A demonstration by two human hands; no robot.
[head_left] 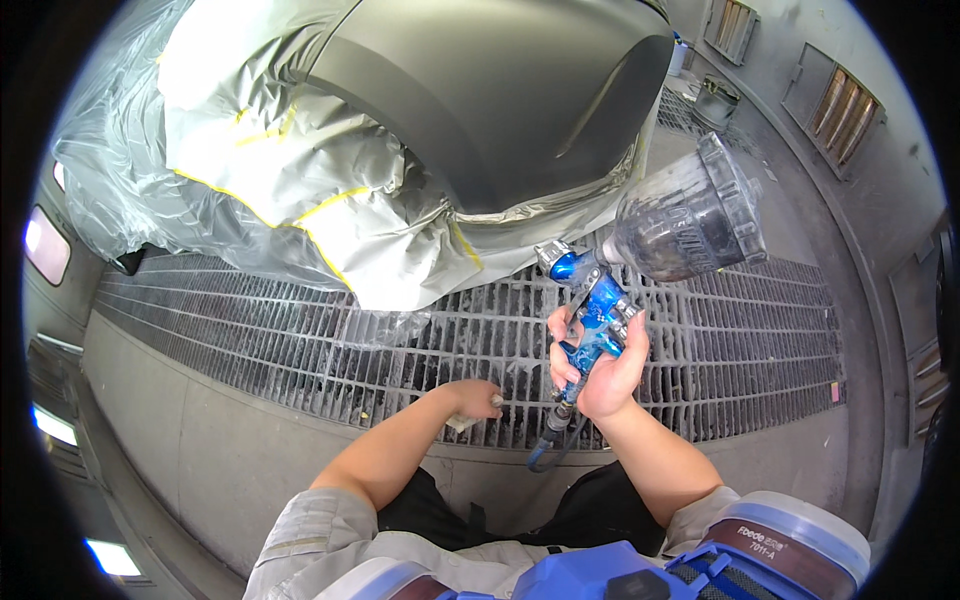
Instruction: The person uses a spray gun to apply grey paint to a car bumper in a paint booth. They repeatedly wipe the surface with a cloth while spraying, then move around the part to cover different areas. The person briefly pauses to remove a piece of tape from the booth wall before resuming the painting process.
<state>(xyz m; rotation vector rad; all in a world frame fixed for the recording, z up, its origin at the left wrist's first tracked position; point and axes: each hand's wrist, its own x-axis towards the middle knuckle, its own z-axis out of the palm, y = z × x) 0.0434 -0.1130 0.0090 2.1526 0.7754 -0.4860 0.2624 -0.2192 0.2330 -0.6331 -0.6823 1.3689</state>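
My right hand [605,365] is wrapped round the handle of a blue spray gun [600,310], its fingers near the trigger. A large, smoky, paint-stained cup [685,215] sits on the gun, tilted to the right. From the handle's lower end hangs a dark air hose [548,452]. The gun's nozzle points left, apart from the dark grey car body panel [500,90]. My left hand [472,400] is closed low over the floor grating. A pale, crumpled piece, like a cloth [462,423], shows under its fingers.
Silvery masking film [350,240] with yellow edges drapes the car around the wheel arch. Metal floor grating [250,335] runs beneath. A metal pail [715,100] stands by the right wall. Blue respirator parts [590,575] cover the lower edge of view.
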